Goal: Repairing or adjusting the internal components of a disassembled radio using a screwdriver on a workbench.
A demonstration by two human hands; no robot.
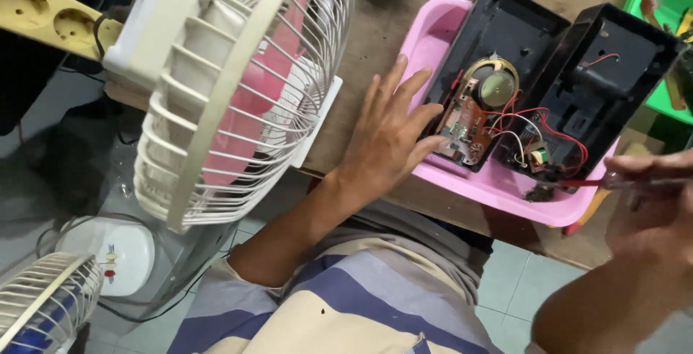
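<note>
Fan, white wire cage (238, 87), pink blades: standing at the left, tilting over the wooden counter (375, 29).

Tray, pink plastic (433, 36): lying on the counter, carrying the opened device.

Black casing, two halves (556, 72): lying open in the tray, showing a round speaker (497, 85) and red and white wires.

Left hand (386, 134): lying flat with its grip spread wide, holding nothing, fingertips touching the casing's near edge beside the circuit board (465, 127).

Right hand (650, 202): blurring at the right edge, its grip closing around a thin red-shafted tool (588, 182), whose tip is pointing at the casing's lower corner.
</note>
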